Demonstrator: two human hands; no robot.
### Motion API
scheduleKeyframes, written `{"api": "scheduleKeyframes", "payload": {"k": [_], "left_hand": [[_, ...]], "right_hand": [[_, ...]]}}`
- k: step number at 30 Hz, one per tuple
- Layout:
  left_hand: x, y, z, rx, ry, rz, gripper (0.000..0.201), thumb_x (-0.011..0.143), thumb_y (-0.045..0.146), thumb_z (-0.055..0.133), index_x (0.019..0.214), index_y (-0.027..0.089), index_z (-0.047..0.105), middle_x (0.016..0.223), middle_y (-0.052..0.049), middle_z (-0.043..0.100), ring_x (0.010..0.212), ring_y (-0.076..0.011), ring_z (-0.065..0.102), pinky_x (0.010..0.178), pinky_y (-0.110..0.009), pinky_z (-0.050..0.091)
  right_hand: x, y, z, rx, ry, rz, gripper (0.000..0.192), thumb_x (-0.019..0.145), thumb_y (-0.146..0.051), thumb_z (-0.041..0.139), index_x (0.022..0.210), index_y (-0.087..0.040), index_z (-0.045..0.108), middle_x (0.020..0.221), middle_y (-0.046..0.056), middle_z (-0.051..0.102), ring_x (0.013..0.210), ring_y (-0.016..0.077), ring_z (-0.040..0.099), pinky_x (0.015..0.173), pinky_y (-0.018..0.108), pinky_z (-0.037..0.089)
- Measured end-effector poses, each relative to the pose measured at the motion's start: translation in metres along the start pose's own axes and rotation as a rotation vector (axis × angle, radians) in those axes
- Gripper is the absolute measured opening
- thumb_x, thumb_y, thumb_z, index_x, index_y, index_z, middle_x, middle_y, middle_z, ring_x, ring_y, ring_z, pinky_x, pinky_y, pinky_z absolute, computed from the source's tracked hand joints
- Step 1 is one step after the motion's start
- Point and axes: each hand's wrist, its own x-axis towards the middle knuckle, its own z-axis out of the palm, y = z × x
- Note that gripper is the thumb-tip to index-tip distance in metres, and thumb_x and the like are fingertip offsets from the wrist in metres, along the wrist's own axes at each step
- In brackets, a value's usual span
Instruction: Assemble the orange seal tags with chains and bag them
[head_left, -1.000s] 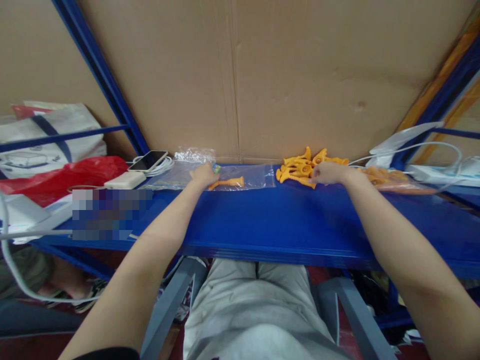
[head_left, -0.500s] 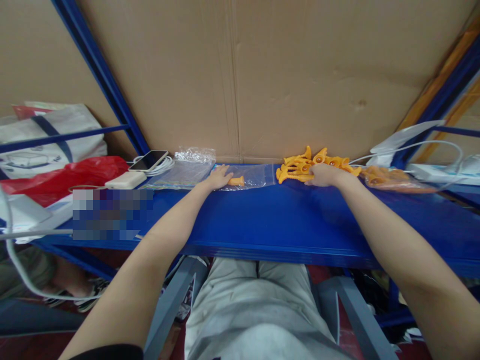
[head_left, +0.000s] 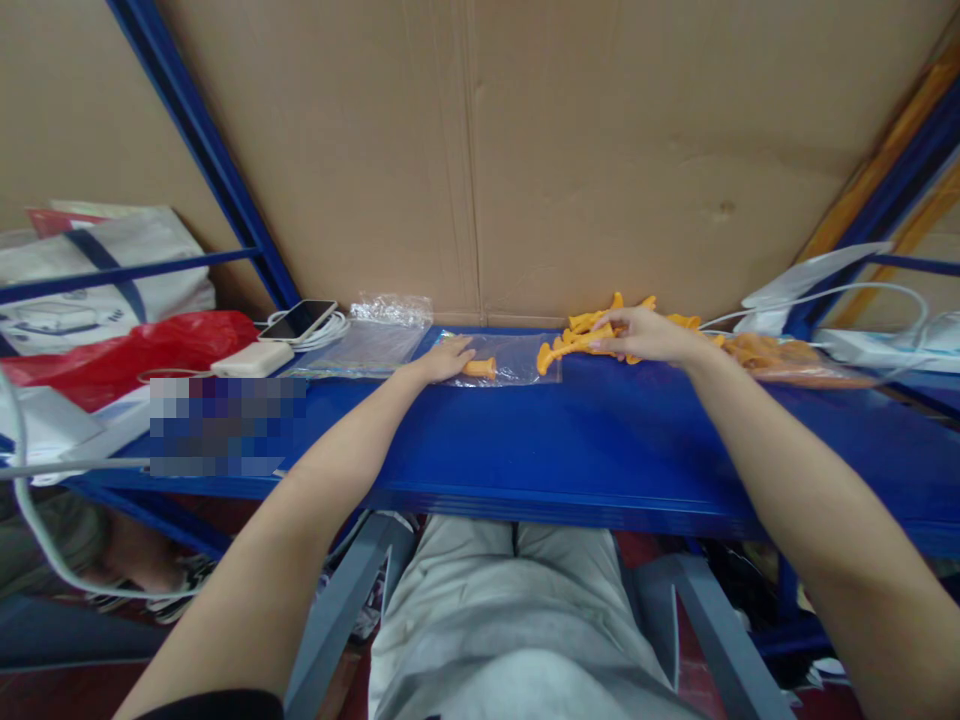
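A blue shelf (head_left: 570,440) runs before a cardboard wall (head_left: 525,150); at 11 o'clock the left hand (head_left: 442,360) lies flat, fingers spread, on a clear bag (head_left: 514,355); at 1 o'clock the right hand (head_left: 645,335) pinches an orange part (head_left: 559,347) beside the orange pile (head_left: 592,322).

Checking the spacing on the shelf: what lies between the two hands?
In the head view, the clear plastic bag with one orange piece inside lies between left hand and right hand.

bare forearms, a black sleeve edge at the left arm, light grey trousers.
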Motion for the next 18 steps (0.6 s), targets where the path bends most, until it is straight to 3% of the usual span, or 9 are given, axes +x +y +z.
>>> {"api": "scheduleKeyframes", "payload": {"k": [3, 7, 12, 18], "left_hand": [[-0.004, 0.007, -0.002, -0.016, -0.031, 0.023, 0.071, 0.095, 0.045, 0.024, 0.154, 0.007, 0.033, 0.163, -0.012, 0.027, 0.153, -0.0214, 0.022, 0.125, -0.034, 0.014], [-0.008, 0.017, -0.004, -0.038, -0.069, 0.041, 0.070, 0.095, 0.048, 0.025, 0.156, 0.013, 0.030, 0.164, -0.007, 0.026, 0.153, -0.0211, 0.021, 0.125, -0.034, 0.015], [-0.011, 0.025, -0.004, -0.076, -0.098, 0.066, 0.072, 0.094, 0.048, 0.028, 0.156, 0.010, 0.028, 0.164, -0.010, 0.025, 0.152, -0.0215, 0.023, 0.124, -0.034, 0.017], [-0.014, 0.030, -0.003, -0.140, -0.103, 0.126, 0.075, 0.093, 0.058, 0.034, 0.156, 0.017, 0.031, 0.163, -0.008, 0.027, 0.152, -0.0238, 0.026, 0.123, -0.035, 0.022]], "right_hand": [[0.005, 0.000, 0.017, 0.010, 0.020, -0.054, 0.028, 0.075, -0.042, 0.075, 0.088, -0.017, 0.073, 0.068, 0.001, 0.067, 0.056, 0.0146, 0.059, 0.056, 0.028, 0.049], [0.015, 0.004, 0.049, -0.025, 0.172, -0.115, 0.023, 0.074, -0.038, 0.075, 0.081, -0.017, 0.073, 0.073, 0.003, 0.070, 0.066, 0.0171, 0.062, 0.062, 0.029, 0.049], [0.017, -0.003, 0.080, 0.012, 0.261, -0.044, 0.019, 0.074, -0.033, 0.075, 0.080, -0.016, 0.071, 0.071, 0.003, 0.068, 0.065, 0.0171, 0.062, 0.061, 0.029, 0.050], [0.009, -0.020, 0.092, 0.324, 0.096, 0.135, 0.018, 0.081, -0.032, 0.072, 0.080, -0.015, 0.069, 0.046, -0.005, 0.050, 0.038, 0.0102, 0.045, 0.037, 0.022, 0.035]]}}
